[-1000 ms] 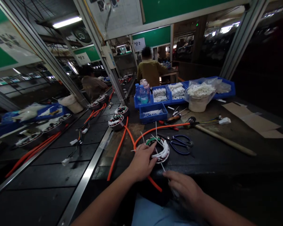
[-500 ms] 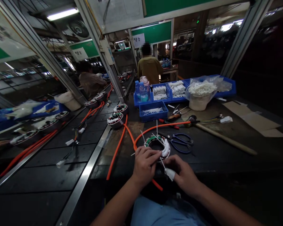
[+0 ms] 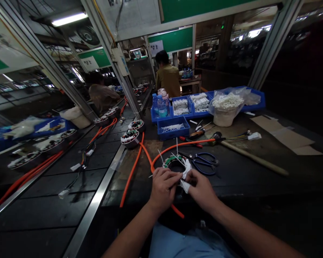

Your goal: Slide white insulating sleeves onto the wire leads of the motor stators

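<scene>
Sheets: left sheet (image 3: pixel 90 63) and centre sheet (image 3: pixel 156 46), both white, on green boards; dark print on each, too small to read.
Bottles (image 3: pixel 162 107): clear blue plastic, standing in the blue rack behind the small bin; lettering cannot be made out.
Ring (image 3: pixel 170 160), position: on the counter (image 3: pixel 239 186), close to its near edge, directly before the person; near rim partly covered by fingers.
Ring, appearance: round with dark open centre; green along the far-left part, bulky white covering on the right side, small dark-red spots at the edge.
Ties (image 3: pixel 177 148): thin, white, sticking out of the ring's far and left sides; one stands nearly upright.
Left hand (image 3: pixel 164 184): fingers bent over the near-left rim, touching; gripping or merely pressing, cannot tell.
Right hand (image 3: pixel 201 186): thumb and forefinger at the near-right rim, white material by the thumb; contact point hidden, grasp cannot be told.
Cable (image 3: pixel 192 142): orange, curving behind the ring.
Scissors (image 3: pixel 205 163): blue handles, just right of the ring.
Small bin (image 3: pixel 174 135): blue, holding loose white strips.
</scene>
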{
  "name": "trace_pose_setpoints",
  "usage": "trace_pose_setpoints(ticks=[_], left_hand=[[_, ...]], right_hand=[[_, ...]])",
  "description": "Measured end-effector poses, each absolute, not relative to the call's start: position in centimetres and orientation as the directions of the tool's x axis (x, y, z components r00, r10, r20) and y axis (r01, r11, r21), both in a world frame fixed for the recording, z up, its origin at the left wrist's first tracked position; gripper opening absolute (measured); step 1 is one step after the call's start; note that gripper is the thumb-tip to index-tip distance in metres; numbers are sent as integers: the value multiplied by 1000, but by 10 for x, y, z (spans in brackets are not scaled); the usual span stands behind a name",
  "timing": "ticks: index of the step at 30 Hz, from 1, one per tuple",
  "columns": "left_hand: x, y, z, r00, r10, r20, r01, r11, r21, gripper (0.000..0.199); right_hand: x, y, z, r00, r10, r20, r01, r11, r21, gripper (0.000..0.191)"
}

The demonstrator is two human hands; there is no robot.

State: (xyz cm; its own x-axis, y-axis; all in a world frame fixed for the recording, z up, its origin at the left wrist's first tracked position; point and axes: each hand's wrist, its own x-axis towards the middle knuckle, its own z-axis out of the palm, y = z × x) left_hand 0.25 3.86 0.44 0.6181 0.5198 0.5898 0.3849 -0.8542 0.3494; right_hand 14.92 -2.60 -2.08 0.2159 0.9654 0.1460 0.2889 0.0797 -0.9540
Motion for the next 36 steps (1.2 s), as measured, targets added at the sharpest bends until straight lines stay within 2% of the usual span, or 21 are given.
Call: trace_pose_setpoints(ticks=[2,4,6,8,10,13,15,17,19,21,24,26,27,30,32,34,36], left_hand=[[2,39,4,629,520,578,395,-854,339,30],[1,39,5,631,525,571,404,-851,336,31],[1,40,8,639,534,554,408,-845,344,32],[1,42,13,677,550,489,420,-834,357,35],[1,44,20,718,577,390,457,-813,361,35],[2,45,26,756,597,267,519,-796,311,24],[3,45,26,778,585,231,538,-809,238,16],[3,43,24,791,570,222,548,-822,156,12],[3,42,23,799,557,225,548,-829,106,12],[3,40,24,801,553,229,544,-833,105,15],[5,38,25,804,554,217,538,-832,131,19],[7,37,24,791,572,217,560,-820,118,29],[9,37,22,776,589,225,582,-807,103,32],[12,35,16,734,628,259,637,-768,57,25],[13,34,15,723,639,264,654,-756,39,18],[13,33,14,716,645,266,662,-749,36,15],[13,33,12,714,640,283,657,-752,45,15]], right_hand=[[149,-22,-17,222,965,141,353,56,-934,12],[152,-21,-10,152,956,249,539,131,-832,8],[157,-21,-1,-7,909,417,780,266,-566,8],[162,-20,7,-235,826,513,891,394,-226,8],[165,-19,11,-475,710,520,837,546,18,13],[167,-14,13,-695,496,521,655,736,173,21],[168,-6,16,-711,425,561,615,762,203,24],[171,8,22,-626,477,617,697,698,167,24],[177,19,28,-491,582,648,795,603,60,23],[185,22,31,-417,667,618,799,593,-100,22],[192,12,31,-433,761,483,694,624,-361,9],[189,4,29,-440,811,385,712,576,-401,20],[186,2,27,-437,827,354,754,551,-358,22],[175,2,19,-499,788,360,819,565,-102,4],[171,1,11,-598,690,407,771,634,56,10],[172,-2,4,-679,584,445,701,696,155,14],[173,-5,0,-698,532,480,673,716,185,16]])
